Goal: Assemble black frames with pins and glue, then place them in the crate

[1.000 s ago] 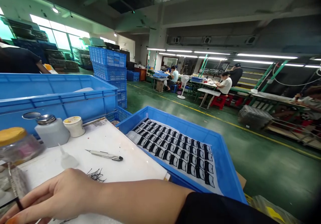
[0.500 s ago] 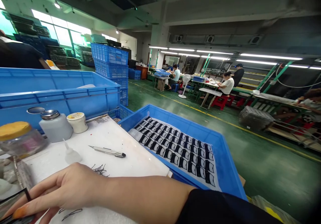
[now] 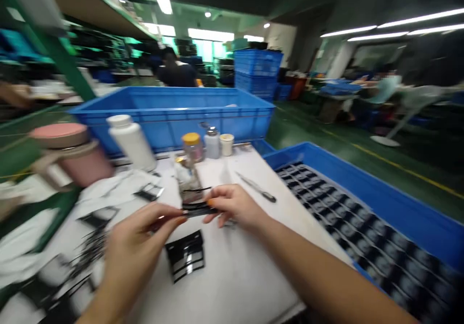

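Between both hands is a thin black-framed part, slightly blurred and held above the white tabletop. My left hand pinches its left end between thumb and fingers. My right hand grips the right end, fingers bent. Just below them a second black part with clear windows lies flat on the table. More black frames and a heap of thin black strips are to the left of my left hand. A craft knife lies beyond my right hand.
A blue tray at the right holds rows of black parts. Along the back stand a large blue bin, a white bottle, a pink mug, a yellow-lidded jar and a pump bottle. People sit farther off.
The view has swung left and down to the table. My left hand has come into view, on the part along with my right hand.
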A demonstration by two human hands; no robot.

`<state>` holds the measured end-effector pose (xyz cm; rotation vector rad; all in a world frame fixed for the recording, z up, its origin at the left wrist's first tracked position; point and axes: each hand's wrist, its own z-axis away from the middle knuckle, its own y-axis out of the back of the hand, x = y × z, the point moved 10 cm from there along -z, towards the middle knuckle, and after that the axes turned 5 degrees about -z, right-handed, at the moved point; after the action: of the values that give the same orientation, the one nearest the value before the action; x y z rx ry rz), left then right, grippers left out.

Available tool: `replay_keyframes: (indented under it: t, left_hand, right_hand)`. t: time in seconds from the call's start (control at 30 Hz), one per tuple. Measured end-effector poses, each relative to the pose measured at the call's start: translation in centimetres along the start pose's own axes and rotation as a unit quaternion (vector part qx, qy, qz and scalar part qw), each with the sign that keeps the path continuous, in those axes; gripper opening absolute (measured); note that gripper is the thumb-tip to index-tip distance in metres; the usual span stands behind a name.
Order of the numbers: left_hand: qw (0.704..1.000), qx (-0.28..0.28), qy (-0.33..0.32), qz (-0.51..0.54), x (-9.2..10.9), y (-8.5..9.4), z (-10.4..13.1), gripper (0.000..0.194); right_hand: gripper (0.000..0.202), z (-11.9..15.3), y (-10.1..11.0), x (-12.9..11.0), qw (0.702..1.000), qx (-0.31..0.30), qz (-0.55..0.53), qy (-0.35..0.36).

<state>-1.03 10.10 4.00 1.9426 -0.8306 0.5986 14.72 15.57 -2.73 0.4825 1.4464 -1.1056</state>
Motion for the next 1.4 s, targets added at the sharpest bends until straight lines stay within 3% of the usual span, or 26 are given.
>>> replay_keyframes:
  t: [0.07, 0.23, 0.6, 1.4]
  left_hand:
    - [0.999, -0.034, -0.026, 0.028, 0.6, -0.4, 0.0, 0.005]
    - [0.997, -0.043, -0.033, 0.051, 1.8, -1.1, -0.2, 0.009]
    - [0.991, -0.014, -0.108, -0.08, 3.7, -1.4, 0.5, 0.012]
    - [0.998, -0.049, 0.037, 0.006, 0.9, -1.8, 0.1, 0.013]
  right_hand:
    - [0.025, 0.1, -0.1, -0.1, 1.0, -0.003, 0.008, 0.0]
    - [0.029, 0.6, 0.0, 0.0, 0.999, 0.014, 0.036, -0.009]
    - [0.025, 0.9, -1.0, 0.1, 0.998, -0.021, 0.055, -0.006]
    - [0.019, 1.3, -1.6, -0.4, 0.995, -0.005, 0.094, 0.02]
